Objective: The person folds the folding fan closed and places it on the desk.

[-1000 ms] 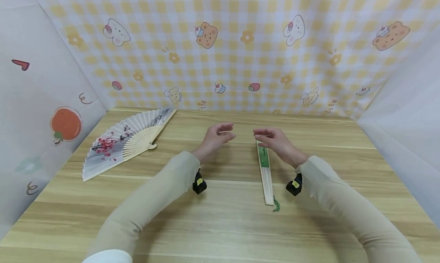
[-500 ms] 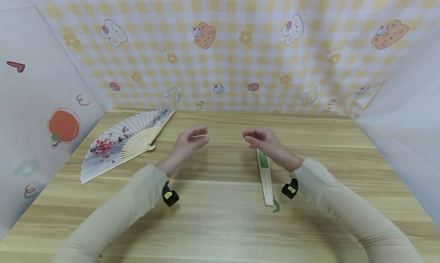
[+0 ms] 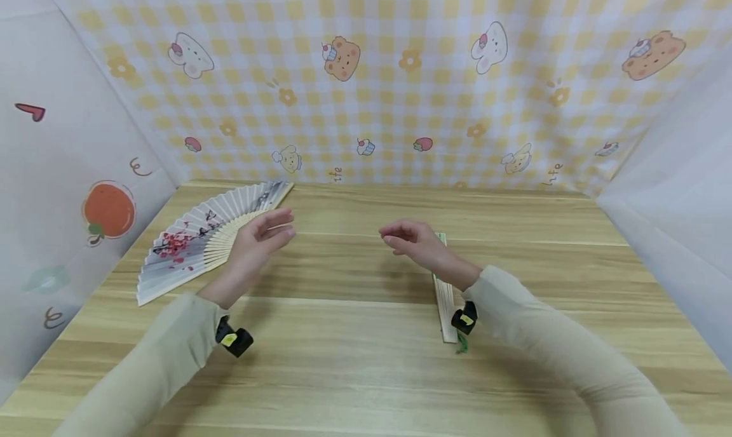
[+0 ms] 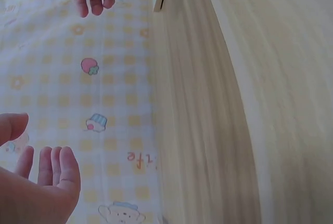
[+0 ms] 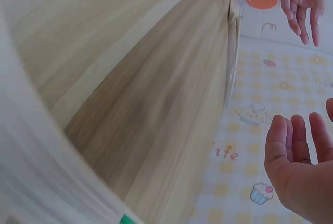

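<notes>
A spread folding fan (image 3: pixel 197 234) with pink blossoms on pale grey cloth lies at the table's left. My left hand (image 3: pixel 254 243) hovers over its right part and covers the pivot in the head view; its fingers are loosely bent and hold nothing. Right of centre lies a folded fan (image 3: pixel 446 313) with green cloth, pale ribs and a green tassel (image 3: pixel 462 343). My right hand (image 3: pixel 420 245) is held above and to the left of it, hiding much of the green part. Nothing is between the relaxed fingers, seen also on the right hand (image 5: pixel 302 167) in the right wrist view.
The wooden table (image 3: pixel 343 361) reaches back to a yellow checked cloth (image 3: pixel 389 107) printed with cartoon animals. White cloth walls (image 3: pixel 51 170) stand at left and right. A small black camera (image 3: pixel 234 340) is strapped to each wrist.
My left hand has moved left from the middle to over the spread fan. The right hand has shifted a little left and nearer, across the folded fan. Both fans stay where they were.
</notes>
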The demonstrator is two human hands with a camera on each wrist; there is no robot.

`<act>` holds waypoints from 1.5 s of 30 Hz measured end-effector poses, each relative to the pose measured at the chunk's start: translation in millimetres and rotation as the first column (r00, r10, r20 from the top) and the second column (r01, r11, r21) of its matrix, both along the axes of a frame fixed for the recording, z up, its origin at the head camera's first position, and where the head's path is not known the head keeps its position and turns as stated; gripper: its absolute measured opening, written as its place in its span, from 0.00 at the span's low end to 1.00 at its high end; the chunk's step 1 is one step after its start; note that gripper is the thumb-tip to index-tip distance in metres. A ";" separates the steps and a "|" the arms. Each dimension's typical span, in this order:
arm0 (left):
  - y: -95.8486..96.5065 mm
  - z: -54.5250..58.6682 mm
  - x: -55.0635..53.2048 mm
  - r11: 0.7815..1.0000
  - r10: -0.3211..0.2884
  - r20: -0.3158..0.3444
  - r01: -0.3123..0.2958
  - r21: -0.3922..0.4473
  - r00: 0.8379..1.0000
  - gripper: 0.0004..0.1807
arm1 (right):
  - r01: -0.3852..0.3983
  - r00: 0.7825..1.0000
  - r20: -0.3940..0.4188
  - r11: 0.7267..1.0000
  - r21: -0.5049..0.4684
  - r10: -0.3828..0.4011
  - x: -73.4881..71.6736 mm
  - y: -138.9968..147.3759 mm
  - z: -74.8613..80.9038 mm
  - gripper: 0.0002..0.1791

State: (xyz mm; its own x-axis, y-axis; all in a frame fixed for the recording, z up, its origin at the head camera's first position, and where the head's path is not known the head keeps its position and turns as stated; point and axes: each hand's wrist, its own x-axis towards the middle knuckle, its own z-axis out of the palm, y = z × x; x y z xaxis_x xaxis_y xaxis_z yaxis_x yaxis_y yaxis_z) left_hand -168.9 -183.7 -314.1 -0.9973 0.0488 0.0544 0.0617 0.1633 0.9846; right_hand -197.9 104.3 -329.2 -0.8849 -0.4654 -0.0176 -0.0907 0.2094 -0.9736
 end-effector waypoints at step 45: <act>-196.1 -85.8 20.5 0.961 0.258 0.079 -0.264 0.076 0.963 0.35 | -0.050 0.965 0.245 0.982 -0.184 0.095 -30.7 -148.5 -24.7 0.19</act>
State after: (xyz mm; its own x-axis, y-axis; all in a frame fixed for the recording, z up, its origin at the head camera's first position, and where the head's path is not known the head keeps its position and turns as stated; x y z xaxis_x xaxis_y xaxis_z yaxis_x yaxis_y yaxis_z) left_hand -148.4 -379.8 -399.9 -0.9762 -0.2159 -0.0212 -0.0394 0.0803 0.9960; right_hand -228.6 -44.1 -353.9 -0.8262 -0.5436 -0.1481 0.1531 0.0364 -0.9875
